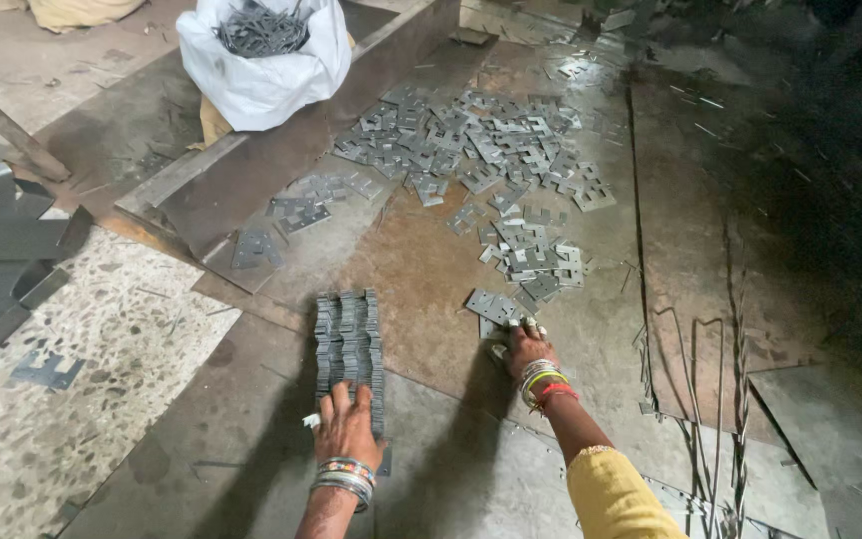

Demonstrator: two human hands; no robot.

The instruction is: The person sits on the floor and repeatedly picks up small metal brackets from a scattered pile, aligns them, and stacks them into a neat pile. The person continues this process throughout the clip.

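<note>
My left hand [347, 424] rests with spread fingers on the near end of a long stack of grey stamped metal plates [348, 339] standing on edge on the rusty steel sheet. My right hand [526, 349] reaches forward and presses on a flat notched metal plate [492, 305] lying loose on the sheet. Both wrists wear bangles, and the right arm has a yellow sleeve. Beyond my right hand lies a small heap of the same plates [536, 262], and farther back a wide scatter of them [476, 145].
A white sack [261, 70] filled with metal pieces stands at the back left beside a raised steel bar [251, 170]. Thin metal scrap strips [695, 399] lie at the right. Speckled floor and dark metal offcuts [2, 250] are at the left.
</note>
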